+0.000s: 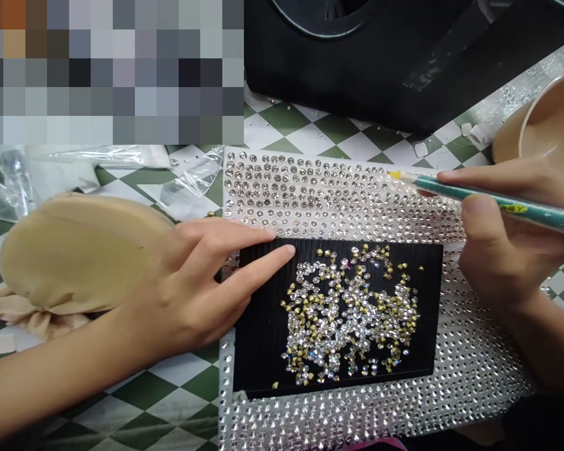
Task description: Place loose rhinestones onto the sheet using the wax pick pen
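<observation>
My left hand (202,282) rests its two extended fingertips on the top edge of a black ridged board (258,326), holding nothing. A loose heap of clear rhinestones with gold backs (348,313) lies on that board. My right hand (512,238) is shut on a teal pencil (493,200) with a yellow tip (395,175). The tip sits just above a sheet of rhinestones set in neat rows (343,200), which extends beneath the board. I cannot tell whether the tip touches a stone.
A green-and-white checkered tablecloth (310,141) lies under everything. A tan padded cushion (75,250) sits at the left, with crumpled clear plastic (188,188) behind it. A tan bowl (554,125) stands at the upper right, and a black object (357,56) looms at the back.
</observation>
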The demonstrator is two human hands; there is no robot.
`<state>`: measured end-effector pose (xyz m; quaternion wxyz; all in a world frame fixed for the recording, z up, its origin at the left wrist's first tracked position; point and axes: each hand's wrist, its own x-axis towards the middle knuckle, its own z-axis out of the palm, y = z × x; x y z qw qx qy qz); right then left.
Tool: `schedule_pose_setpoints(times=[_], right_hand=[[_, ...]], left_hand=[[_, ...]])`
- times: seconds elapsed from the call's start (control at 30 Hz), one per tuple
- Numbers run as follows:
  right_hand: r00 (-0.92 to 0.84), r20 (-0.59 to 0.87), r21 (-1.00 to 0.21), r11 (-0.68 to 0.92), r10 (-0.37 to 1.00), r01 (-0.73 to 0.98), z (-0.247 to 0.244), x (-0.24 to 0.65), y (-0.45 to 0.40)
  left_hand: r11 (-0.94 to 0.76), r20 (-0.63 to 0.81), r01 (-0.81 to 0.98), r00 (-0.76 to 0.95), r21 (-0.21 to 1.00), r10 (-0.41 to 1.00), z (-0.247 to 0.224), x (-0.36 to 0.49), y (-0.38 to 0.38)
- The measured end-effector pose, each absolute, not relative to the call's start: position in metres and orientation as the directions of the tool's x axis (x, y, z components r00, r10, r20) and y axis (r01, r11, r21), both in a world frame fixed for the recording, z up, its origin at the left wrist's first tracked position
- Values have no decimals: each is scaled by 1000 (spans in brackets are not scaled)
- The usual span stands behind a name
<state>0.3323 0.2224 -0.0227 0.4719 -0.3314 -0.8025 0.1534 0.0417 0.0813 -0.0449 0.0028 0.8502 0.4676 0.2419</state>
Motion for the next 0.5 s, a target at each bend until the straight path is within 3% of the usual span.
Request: schedule_pose_setpoints(times=[0.5], right_hand=[[-515,574,-449,770,637,452,-23,336,223]], left_hand=[[-565,417,797,448,215,791,-44,41,82]])
